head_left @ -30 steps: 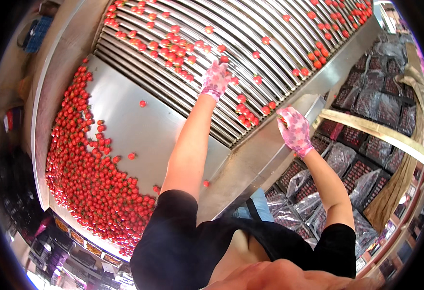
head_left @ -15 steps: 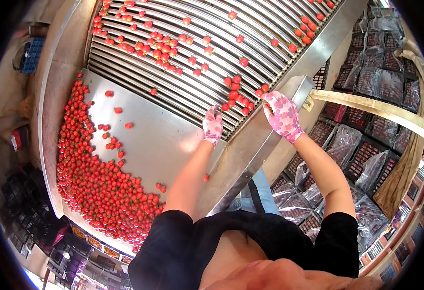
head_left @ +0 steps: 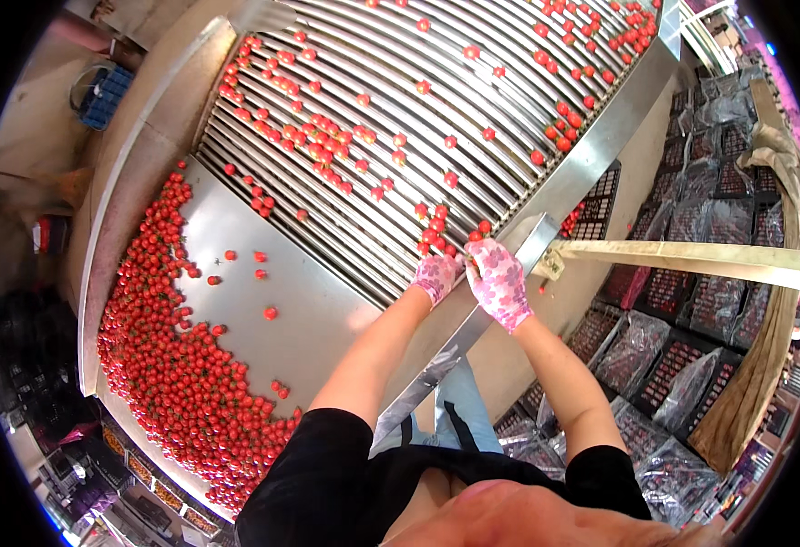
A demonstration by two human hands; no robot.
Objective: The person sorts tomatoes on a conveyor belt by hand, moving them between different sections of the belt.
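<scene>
Both my hands wear pink flowered gloves and meet at the lower right corner of a metal roller bed (head_left: 364, 64). My left hand (head_left: 437, 277) rests at the rollers' edge with fingers curled, just below a small cluster of red cherry tomatoes (head_left: 433, 235). Close beside it, my right hand (head_left: 498, 284) is bent over the inner side of the metal side rail (head_left: 591, 155), thumb and fingers drawn together. A tomato (head_left: 484, 226) lies just beyond its fingertips. Whatever the fingers of either hand hold is hidden.
A large heap of cherry tomatoes (head_left: 181, 383) fills the left of a smooth metal tray (head_left: 300, 273) below the rollers. More tomatoes lie scattered over the rollers. To the right stand black crates (head_left: 692, 292) under clear plastic and a pale beam (head_left: 682, 257). A blue basket (head_left: 104, 96) sits at far left.
My hands have drawn together at the roller corner, the left moving right toward the tomato cluster. Several tomatoes on the rollers and tray have shifted. The whole view has also shifted.
</scene>
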